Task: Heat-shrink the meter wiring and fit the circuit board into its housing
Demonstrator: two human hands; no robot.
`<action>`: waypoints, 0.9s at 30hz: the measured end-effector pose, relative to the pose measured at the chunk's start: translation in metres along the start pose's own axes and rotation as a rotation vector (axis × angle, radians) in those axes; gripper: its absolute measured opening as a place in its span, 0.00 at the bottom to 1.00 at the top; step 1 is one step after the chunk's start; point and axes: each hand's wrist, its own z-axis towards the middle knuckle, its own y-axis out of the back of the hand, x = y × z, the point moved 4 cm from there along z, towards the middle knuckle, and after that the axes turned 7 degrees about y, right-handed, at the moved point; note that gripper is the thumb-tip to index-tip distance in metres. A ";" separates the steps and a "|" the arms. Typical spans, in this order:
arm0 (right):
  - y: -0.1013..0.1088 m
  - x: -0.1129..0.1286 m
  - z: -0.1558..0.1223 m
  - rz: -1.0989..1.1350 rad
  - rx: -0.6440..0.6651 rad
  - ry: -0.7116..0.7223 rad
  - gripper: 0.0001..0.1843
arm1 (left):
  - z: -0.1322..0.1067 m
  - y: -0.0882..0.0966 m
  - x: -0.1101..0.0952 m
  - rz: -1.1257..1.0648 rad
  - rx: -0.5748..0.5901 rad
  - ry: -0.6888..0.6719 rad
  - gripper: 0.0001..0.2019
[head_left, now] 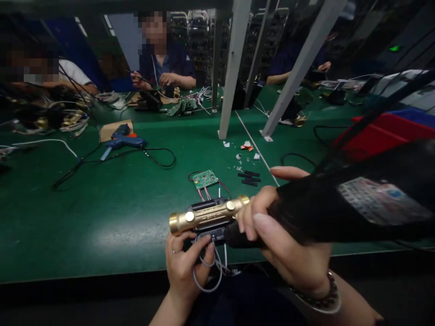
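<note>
A brass tube [209, 213] with a black block fixed beneath it is held over the near edge of the green worktop [102, 217]. It is gripped from below by the left hand [185, 265], whose fingers are closed on the black block, with grey wires looped beside them. A large black tool [340, 203] is clasped by the right hand [288, 253], its nose set against the right end of the brass tube. Just behind the brass tube a small green circuit board [205, 179] with red wires is laid, and black sleeves [249, 178] are scattered to its right. Further right, a red bin [387, 133] is seen; its contents cannot be made out. Well behind and left of the tube a blue glue gun [122, 140] is rested on cardboard. Grey posts [231, 77] are planted behind it, and other people are seated beyond.
</note>
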 end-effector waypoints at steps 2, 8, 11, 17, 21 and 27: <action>-0.007 -0.007 0.001 -0.007 -0.008 0.013 0.23 | 0.000 0.000 0.000 -0.010 0.001 0.002 0.04; -0.019 -0.012 0.003 -0.011 0.010 0.010 0.21 | 0.003 -0.001 -0.001 -0.039 -0.003 0.019 0.04; -0.021 -0.012 0.002 -0.010 0.016 0.008 0.21 | 0.003 0.000 -0.002 -0.052 -0.011 0.023 0.04; -0.023 -0.011 0.004 -0.030 0.059 0.006 0.19 | 0.003 0.000 -0.003 -0.076 -0.015 0.045 0.04; -0.030 -0.009 0.006 0.001 0.115 0.002 0.18 | 0.006 0.001 -0.006 -0.062 -0.014 0.044 0.07; -0.041 -0.010 0.007 0.045 0.257 -0.059 0.20 | 0.007 0.004 -0.006 -0.062 -0.055 0.040 0.08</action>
